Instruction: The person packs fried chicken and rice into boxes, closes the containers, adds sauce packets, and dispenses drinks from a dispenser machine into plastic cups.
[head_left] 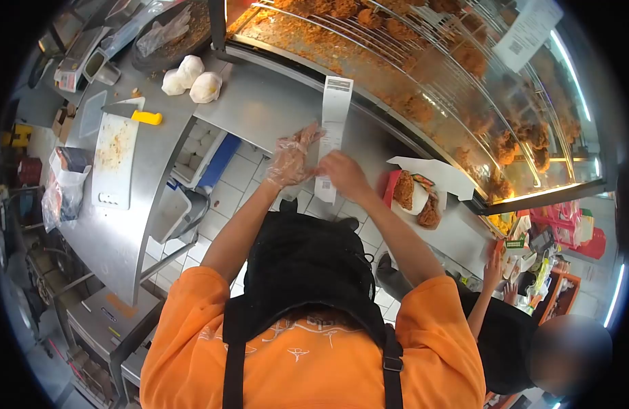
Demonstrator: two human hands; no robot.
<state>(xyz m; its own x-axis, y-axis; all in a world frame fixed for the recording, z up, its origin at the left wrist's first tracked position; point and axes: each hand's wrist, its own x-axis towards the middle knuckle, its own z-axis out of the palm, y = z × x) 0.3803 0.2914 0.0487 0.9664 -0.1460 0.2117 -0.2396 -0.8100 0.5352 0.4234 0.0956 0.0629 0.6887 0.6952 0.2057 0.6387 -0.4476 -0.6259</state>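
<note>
A long white printed receipt [333, 123] stretches up in front of me, over the edge of the steel counter. My right hand [345, 176], bare, is closed with its fingertips pinching the lower part of the receipt. At the receipt's left edge is my left hand [292, 158], in a clear plastic glove, its fingers drawn together against the paper. To the right, an open box [391, 185] with a red side and white flaps sits on the counter, holding pieces of fried chicken [403, 190].
A lit glass display case [369, 75] with fried chicken runs along the back. On the left are wrapped white round bundles [206, 87], a white cutting board [114, 160] and a yellow-handled knife [147, 117]. Another person [495, 327] reaches toward items at the right.
</note>
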